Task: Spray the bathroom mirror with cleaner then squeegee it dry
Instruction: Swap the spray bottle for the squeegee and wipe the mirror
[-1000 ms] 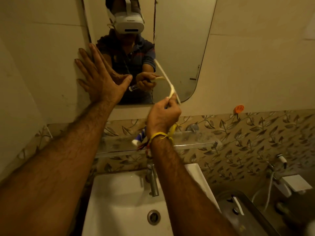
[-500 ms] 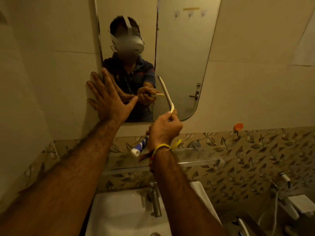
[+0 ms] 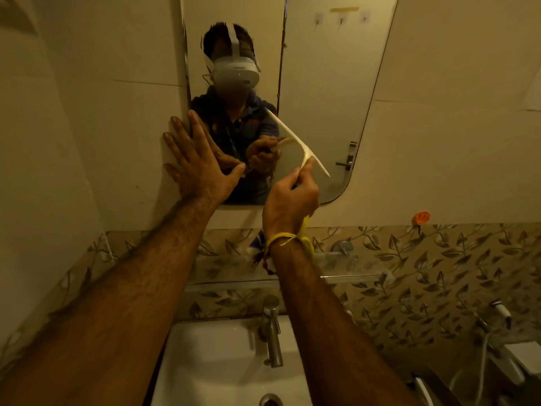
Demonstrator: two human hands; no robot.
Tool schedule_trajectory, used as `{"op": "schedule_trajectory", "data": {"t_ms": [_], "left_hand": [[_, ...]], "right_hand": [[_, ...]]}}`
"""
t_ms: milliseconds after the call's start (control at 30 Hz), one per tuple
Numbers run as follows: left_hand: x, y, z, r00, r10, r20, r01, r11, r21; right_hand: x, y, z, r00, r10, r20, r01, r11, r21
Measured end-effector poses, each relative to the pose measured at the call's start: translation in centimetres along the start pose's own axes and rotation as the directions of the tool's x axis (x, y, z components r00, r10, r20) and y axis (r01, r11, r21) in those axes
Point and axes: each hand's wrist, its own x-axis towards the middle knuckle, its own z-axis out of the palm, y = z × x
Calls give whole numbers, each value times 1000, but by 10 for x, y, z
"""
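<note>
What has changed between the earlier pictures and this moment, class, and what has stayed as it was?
The view has tilted up, showing more of the mirror. The squeegee lies a little higher on the glass, above the lower right corner. Nothing was picked up or let go: the right hand still grips the handle, and the left hand stays flat against the mirror's left edge.

Plain cream wall tiles [image 3: 456, 142] above a leaf-patterned tile band [image 3: 439, 276]. Clear glass shelf [image 3: 354, 276] over white ceramic basin [image 3: 216, 361] with steel tap [image 3: 272, 332]. Dim, warm yellowish lighting.
</note>
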Motion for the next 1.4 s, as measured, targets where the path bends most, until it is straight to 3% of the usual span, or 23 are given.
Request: {"op": "schedule_trajectory", "data": {"t_ms": [100, 200, 400, 567, 800, 900, 1000, 1133, 1267, 1400], "left_hand": [[1, 1, 1, 1000, -3, 4, 3, 1000, -13], [2, 1, 0, 1000, -4, 5, 4, 1000, -28], [0, -2, -3, 1000, 14, 13, -14, 999, -53], [-1, -19, -10, 998, 61, 2, -60, 987, -147], [-5, -16, -10, 998, 63, 27, -59, 990, -128], [-3, -19, -9, 998, 60, 15, -58, 988, -146], [-4, -27, -11, 997, 77, -3, -76, 977, -199], [-6, -31, -14, 996, 90, 7, -87, 974, -210], [-11, -32, -16, 997, 62, 51, -50, 974, -221], [-26, -34, -7, 992, 28, 123, -6, 985, -172]], "right_hand": [[-14, 18, -14, 984, -107, 140, 130, 977, -167], [-32, 39, -32, 943, -124, 309, 225, 921, -318], [6, 21, -26, 894, -285, 347, 393, 869, -301], [-28, 56, -54, 846, -251, 471, 464, 782, -417], [22, 10, -12, 826, -431, 364, 539, 794, -281], [6, 26, -19, 797, -423, 431, 578, 742, -339], [-38, 56, -43, 775, -315, 548, 572, 717, -397], [-33, 41, -22, 817, -330, 473, 527, 760, -380], [-34, 40, -24, 810, -312, 497, 541, 726, -425], [-50, 62, -53, 872, -159, 464, 353, 860, -368]]}}
